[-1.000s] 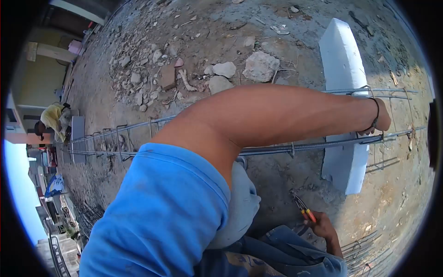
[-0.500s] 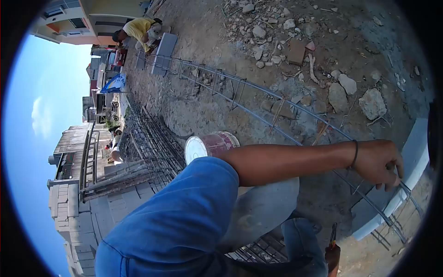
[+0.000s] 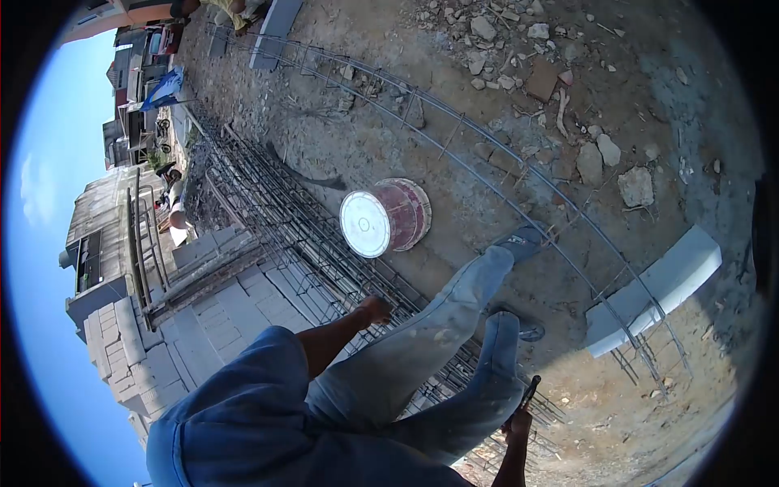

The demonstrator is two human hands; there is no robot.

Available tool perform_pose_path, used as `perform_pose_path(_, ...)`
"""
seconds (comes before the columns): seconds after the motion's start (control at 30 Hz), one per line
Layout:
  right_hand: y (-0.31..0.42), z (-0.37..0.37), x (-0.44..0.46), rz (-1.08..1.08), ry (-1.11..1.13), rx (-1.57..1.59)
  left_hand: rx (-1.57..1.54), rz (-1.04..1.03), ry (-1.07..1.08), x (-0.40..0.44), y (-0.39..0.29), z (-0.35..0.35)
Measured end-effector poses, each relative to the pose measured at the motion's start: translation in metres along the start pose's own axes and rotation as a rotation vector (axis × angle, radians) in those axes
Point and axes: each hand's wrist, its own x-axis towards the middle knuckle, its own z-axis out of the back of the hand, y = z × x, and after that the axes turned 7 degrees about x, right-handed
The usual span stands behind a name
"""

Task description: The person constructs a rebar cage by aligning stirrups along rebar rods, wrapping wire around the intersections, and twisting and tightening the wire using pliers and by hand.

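Note:
My left hand [image 3: 375, 311] hangs with curled fingers beside my leg, in front of a bundle of steel rebar [image 3: 280, 215], and nothing shows in it. In my right hand [image 3: 517, 422] is a slim dark hand tool [image 3: 531, 391], whose exact kind I cannot make out. A long rebar frame [image 3: 462, 162] with wire stirrups stretches across the dirt. Its near end rests on a pale lightweight block [image 3: 657, 288], apart from both hands. My shoe [image 3: 522, 242] is close against the frame's bars.
A maroon bucket [image 3: 406, 215] with a white round end stands by my legs. Rubble [image 3: 637, 187] lies beyond the frame. Grey blocks [image 3: 219, 304] are stacked at left. Another person [image 3: 231, 10] is by a far block [image 3: 274, 28], which bears the frame's other end.
My left hand has let go of the rebar frame's near end and swung back beside my leg. My view has shifted, with my legs now beside the frame. The tool stays in my right hand.

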Motion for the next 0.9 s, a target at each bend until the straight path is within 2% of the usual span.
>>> perform_pose_path(0.07,0.017,-0.039,-0.035,0.129,-0.084,0.002,-0.018,0.111,0.081,-0.023,-0.013,-0.014)
perform_pose_path(0.1,0.029,-0.059,-0.046,0.134,-0.091,0.004,-0.086,0.166,0.063,-0.029,-0.028,0.003)
perform_pose_path(0.13,0.040,-0.079,-0.053,0.227,-0.190,-0.092,-0.154,0.221,0.043,-0.031,-0.036,0.015)
perform_pose_path(0.17,0.044,-0.090,-0.057,0.320,-0.288,-0.191,-0.155,0.216,0.037,-0.033,-0.041,0.031)
perform_pose_path(0.2,0.035,-0.096,-0.046,0.330,-0.291,-0.193,-0.309,0.140,-0.090,-0.035,-0.044,0.046)
perform_pose_path(0.23,0.016,-0.098,-0.013,0.477,-0.302,-0.263,-0.465,0.062,-0.222,-0.035,-0.047,0.056)
perform_pose_path(0.27,0.009,-0.099,0.007,0.629,-0.311,-0.334,-0.474,0.059,-0.239,-0.029,-0.047,0.055)
perform_pose_path(0.3,0.038,-0.126,-0.032,0.553,-0.324,-0.371,-0.590,0.259,-0.278,-0.018,-0.044,0.048)
perform_pose_path(0.33,0.037,-0.134,-0.031,0.573,-0.324,-0.375,-0.705,0.460,-0.312,-0.014,-0.040,0.044)
perform_pose_path(0.4,0.038,-0.159,-0.023,0.915,-0.431,-0.678,-0.744,0.397,-0.330,-0.035,-0.034,0.065)
perform_pose_path(0.43,0.050,-0.182,-0.058,0.871,-0.333,-0.700,-0.853,0.361,-0.374,-0.063,-0.025,0.043)
perform_pose_path(0.47,0.037,-0.186,-0.067,0.881,-0.345,-0.682,-0.953,0.307,-0.420,-0.076,-0.020,0.037)
perform_pose_path(0.53,0.030,-0.197,-0.072,0.962,-0.405,-0.831,-0.701,0.306,-0.523,-0.094,-0.008,0.020)
perform_pose_path(0.6,0.010,-0.199,-0.059,1.004,-0.445,-0.827,-0.678,0.328,-0.474,-0.105,0.013,0.010)
perform_pose_path(0.67,-0.002,-0.203,-0.056,0.711,-0.285,-0.545,-0.710,0.387,-0.475,-0.117,0.042,0.019)
perform_pose_path(0.7,-0.003,-0.208,-0.074,0.819,-0.359,-0.647,-0.744,0.431,-0.503,-0.122,0.065,0.023)
perform_pose_path(0.73,-0.004,-0.213,-0.078,0.810,-0.370,-0.626,-0.777,0.480,-0.547,-0.133,0.087,0.033)
perform_pose_path(0.8,-0.007,-0.208,-0.073,0.641,-0.356,-0.695,-0.843,0.576,-0.645,-0.151,0.137,0.044)
perform_pose_path(0.9,0.000,-0.221,-0.090,0.656,-0.424,-0.696,-0.859,0.683,-0.783,-0.179,0.223,0.056)
